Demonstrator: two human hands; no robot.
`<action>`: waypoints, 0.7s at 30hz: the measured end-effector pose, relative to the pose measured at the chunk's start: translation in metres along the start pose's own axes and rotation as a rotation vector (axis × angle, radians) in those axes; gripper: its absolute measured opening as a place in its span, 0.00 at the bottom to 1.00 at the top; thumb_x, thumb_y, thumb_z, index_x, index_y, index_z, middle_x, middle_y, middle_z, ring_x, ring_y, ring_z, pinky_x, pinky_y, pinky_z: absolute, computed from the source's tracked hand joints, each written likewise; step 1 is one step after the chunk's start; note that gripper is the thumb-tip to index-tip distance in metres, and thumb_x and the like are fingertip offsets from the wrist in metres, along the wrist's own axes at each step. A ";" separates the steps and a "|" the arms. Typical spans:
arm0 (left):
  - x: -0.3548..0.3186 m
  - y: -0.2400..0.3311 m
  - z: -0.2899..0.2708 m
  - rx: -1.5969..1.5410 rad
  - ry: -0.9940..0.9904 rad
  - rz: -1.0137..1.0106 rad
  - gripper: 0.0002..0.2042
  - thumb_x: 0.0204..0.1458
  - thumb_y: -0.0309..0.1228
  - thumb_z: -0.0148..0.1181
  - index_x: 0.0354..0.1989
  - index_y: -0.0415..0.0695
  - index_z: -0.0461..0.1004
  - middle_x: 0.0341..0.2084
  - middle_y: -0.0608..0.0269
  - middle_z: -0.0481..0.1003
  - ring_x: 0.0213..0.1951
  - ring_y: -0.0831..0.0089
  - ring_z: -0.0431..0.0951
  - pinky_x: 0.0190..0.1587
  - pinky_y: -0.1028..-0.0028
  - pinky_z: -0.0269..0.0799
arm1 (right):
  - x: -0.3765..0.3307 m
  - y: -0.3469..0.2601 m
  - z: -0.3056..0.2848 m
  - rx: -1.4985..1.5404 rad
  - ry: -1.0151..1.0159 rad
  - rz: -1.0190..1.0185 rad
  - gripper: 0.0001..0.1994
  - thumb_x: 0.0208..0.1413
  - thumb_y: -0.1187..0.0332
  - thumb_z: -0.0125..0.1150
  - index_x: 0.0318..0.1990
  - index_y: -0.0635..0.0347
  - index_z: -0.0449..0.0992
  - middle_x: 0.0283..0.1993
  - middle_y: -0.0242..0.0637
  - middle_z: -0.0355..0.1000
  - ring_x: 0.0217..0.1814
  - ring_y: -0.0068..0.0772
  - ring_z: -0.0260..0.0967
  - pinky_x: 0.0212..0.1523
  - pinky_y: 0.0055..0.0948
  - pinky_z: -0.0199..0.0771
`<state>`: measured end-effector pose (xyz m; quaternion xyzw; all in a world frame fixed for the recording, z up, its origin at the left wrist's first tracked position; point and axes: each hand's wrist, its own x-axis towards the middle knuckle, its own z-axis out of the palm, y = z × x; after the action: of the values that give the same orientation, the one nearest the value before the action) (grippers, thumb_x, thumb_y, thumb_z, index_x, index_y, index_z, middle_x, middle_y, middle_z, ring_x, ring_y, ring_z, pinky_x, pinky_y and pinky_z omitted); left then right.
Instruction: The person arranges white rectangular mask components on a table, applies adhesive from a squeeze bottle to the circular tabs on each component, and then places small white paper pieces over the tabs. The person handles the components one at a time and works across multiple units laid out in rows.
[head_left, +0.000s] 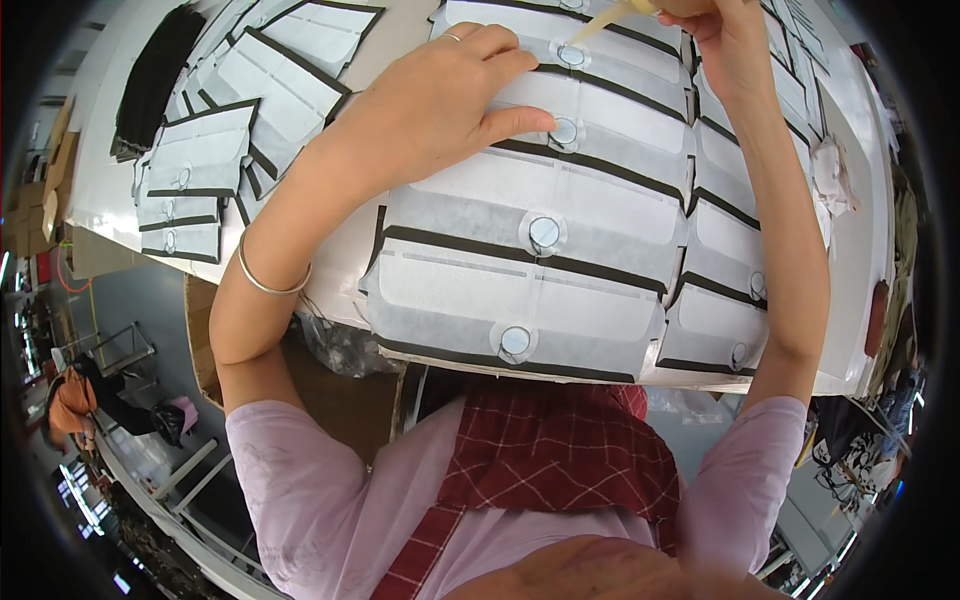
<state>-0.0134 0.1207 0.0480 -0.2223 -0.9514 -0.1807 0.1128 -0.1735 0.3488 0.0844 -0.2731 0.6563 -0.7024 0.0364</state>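
Note:
White fabric panels (470,195) with black edges lie in overlapping rows on the table, each visible one in the middle row bearing a round metallic disc (544,233). My left hand (440,105) rests across the upper panels with its fingers apart, holding nothing. Its thumb tip touches or lies just beside one disc (563,131). At the top edge my right hand (728,45) is closed around a yellowish squeeze bottle (625,14) with a tapered nozzle. That nozzle points down left at a disc (571,56) near the left fingertips. The picture's edge cuts off most of the bottle.
Loose panels (205,150) lie fanned out on the left, beside a black stack (160,80). Another row of panels (715,325) runs under my right forearm. Crumpled white material (832,175) sits near the table's right side. A cardboard box (203,335) stands below the front edge.

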 end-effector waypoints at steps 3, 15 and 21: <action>-0.001 0.002 0.000 0.017 -0.006 0.007 0.26 0.61 0.49 0.61 0.56 0.38 0.76 0.57 0.53 0.74 0.58 0.54 0.74 0.60 0.62 0.71 | -0.002 0.002 0.002 -0.022 0.034 -0.014 0.23 0.64 0.48 0.63 0.51 0.58 0.73 0.41 0.36 0.78 0.37 0.25 0.78 0.25 0.22 0.76; -0.004 0.005 0.003 0.008 0.011 0.004 0.28 0.60 0.51 0.60 0.58 0.39 0.76 0.57 0.53 0.73 0.59 0.55 0.73 0.61 0.62 0.71 | -0.008 0.004 0.002 -0.014 -0.012 0.115 0.24 0.62 0.47 0.65 0.52 0.58 0.73 0.42 0.36 0.78 0.39 0.25 0.78 0.28 0.24 0.78; -0.004 0.003 0.004 0.000 0.023 0.022 0.28 0.60 0.51 0.61 0.57 0.39 0.76 0.57 0.54 0.73 0.58 0.55 0.74 0.61 0.62 0.71 | 0.001 0.009 -0.002 0.025 -0.011 0.075 0.25 0.62 0.47 0.65 0.54 0.57 0.72 0.42 0.36 0.77 0.40 0.27 0.78 0.30 0.24 0.78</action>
<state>-0.0086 0.1231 0.0445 -0.2309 -0.9475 -0.1818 0.1259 -0.1782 0.3493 0.0766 -0.2517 0.6571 -0.7071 0.0699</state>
